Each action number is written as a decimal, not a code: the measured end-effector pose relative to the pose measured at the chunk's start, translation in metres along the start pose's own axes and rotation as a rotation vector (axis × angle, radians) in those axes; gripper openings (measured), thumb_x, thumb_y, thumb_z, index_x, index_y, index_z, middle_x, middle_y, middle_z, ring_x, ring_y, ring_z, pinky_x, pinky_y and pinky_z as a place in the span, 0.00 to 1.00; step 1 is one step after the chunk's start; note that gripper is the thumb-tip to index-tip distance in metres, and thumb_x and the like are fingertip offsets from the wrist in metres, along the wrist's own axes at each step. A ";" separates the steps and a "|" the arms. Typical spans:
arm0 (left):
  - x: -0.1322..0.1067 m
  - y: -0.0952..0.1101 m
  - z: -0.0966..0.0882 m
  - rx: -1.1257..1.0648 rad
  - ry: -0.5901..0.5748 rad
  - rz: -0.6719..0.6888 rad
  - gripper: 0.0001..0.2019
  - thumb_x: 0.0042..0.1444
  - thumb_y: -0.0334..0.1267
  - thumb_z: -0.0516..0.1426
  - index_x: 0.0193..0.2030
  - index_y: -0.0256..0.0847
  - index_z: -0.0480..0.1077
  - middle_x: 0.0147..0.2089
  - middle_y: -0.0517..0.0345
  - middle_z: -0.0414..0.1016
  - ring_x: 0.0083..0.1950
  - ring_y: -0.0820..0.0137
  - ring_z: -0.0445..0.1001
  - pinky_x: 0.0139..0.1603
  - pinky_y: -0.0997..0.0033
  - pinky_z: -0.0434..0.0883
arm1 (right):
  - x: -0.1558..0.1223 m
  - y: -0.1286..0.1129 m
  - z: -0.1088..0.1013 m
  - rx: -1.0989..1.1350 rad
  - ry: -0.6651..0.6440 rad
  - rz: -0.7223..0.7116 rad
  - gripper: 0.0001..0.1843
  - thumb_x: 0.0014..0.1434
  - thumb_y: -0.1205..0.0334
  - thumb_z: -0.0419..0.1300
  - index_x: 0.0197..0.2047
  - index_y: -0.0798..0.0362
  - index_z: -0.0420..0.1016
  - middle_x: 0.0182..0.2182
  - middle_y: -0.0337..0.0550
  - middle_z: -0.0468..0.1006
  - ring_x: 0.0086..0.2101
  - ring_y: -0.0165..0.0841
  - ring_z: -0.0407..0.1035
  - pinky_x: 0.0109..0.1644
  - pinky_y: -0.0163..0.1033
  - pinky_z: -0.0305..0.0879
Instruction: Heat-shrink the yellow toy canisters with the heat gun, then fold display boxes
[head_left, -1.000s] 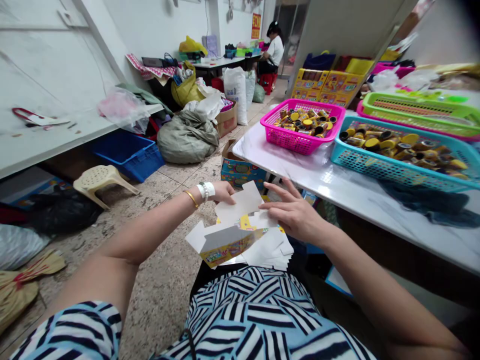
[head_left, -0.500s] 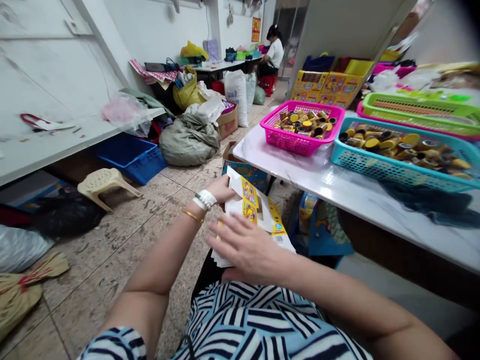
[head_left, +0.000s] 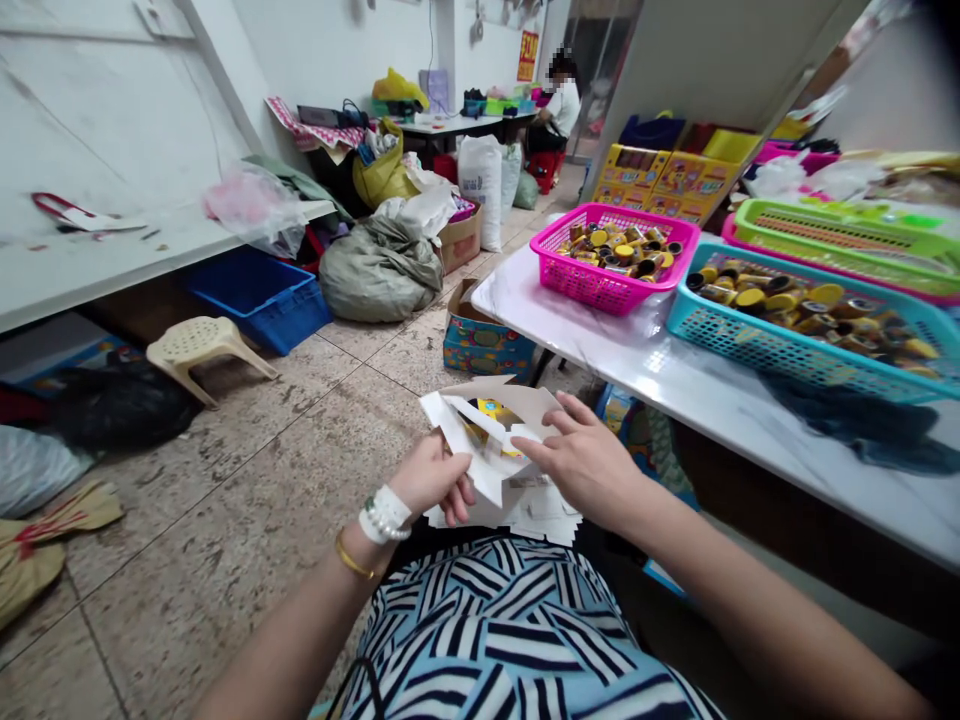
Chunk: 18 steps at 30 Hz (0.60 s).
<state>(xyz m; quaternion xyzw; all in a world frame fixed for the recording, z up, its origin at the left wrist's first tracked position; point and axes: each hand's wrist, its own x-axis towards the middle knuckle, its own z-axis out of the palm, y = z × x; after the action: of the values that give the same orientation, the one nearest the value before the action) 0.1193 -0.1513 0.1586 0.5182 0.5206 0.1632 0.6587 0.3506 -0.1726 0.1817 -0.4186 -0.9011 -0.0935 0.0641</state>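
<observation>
Half a second ago the right hand point(head_left: 592, 462) lay flat over the pile on the lap with the left hand point(head_left: 433, 478) raised beyond it; now both hands meet on one half-opened carton blank point(head_left: 491, 425), which has swung open so its white flaps stand up and a yellow printed face shows inside. Left fingers curl around the blank's near left edge, clamped on the card, a beaded bracelet and gold bangle on that wrist. Right fingers are spread slightly apart, their tips pressing on the blank's right flap. Directly beneath the blank, touching it, lies the stack of flat blanks point(head_left: 544, 512) on the striped dress. Beyond the blank and to its right stands the white table point(head_left: 660, 370), bearing a pink basket point(head_left: 592, 285) and a teal basket point(head_left: 757, 340), both filled with small yellow-capped tubes. Just beyond the blank on the floor sits a printed cardboard box point(head_left: 480, 340), with a grey sack point(head_left: 379, 275) farther off. Far beyond the blank, another person point(head_left: 559, 100) sits at a distant table
</observation>
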 end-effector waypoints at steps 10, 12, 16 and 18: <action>-0.002 -0.007 -0.026 0.423 0.655 0.862 0.27 0.58 0.39 0.59 0.64 0.42 0.60 0.63 0.43 0.64 0.59 0.60 0.70 0.54 0.60 0.74 | -0.012 0.030 -0.019 0.196 0.052 0.091 0.15 0.60 0.71 0.56 0.46 0.49 0.79 0.37 0.47 0.81 0.45 0.40 0.73 0.50 0.47 0.69; -0.002 0.001 -0.012 0.550 0.547 0.995 0.31 0.57 0.39 0.60 0.66 0.42 0.58 0.68 0.42 0.57 0.66 0.55 0.63 0.60 0.54 0.71 | -0.006 0.015 -0.019 0.254 0.047 0.198 0.14 0.61 0.69 0.55 0.48 0.51 0.77 0.34 0.47 0.80 0.38 0.37 0.74 0.38 0.39 0.69; 0.000 0.004 0.020 0.816 0.361 1.140 0.47 0.45 0.55 0.67 0.68 0.38 0.54 0.74 0.34 0.40 0.74 0.40 0.39 0.69 0.34 0.52 | 0.006 -0.020 -0.018 0.388 0.036 0.275 0.13 0.62 0.67 0.53 0.49 0.52 0.73 0.30 0.44 0.78 0.31 0.35 0.74 0.36 0.37 0.68; 0.002 -0.001 0.030 0.847 0.384 1.132 0.47 0.42 0.60 0.67 0.64 0.36 0.58 0.73 0.32 0.45 0.74 0.38 0.36 0.69 0.30 0.49 | 0.010 -0.031 -0.021 0.481 0.041 0.300 0.10 0.62 0.67 0.52 0.45 0.53 0.72 0.30 0.43 0.78 0.30 0.34 0.74 0.34 0.36 0.67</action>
<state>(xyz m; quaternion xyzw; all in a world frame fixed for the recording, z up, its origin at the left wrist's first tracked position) 0.1452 -0.1658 0.1541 0.8803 0.2978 0.3513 0.1138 0.3208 -0.1894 0.2008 -0.5182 -0.8238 0.1250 0.1929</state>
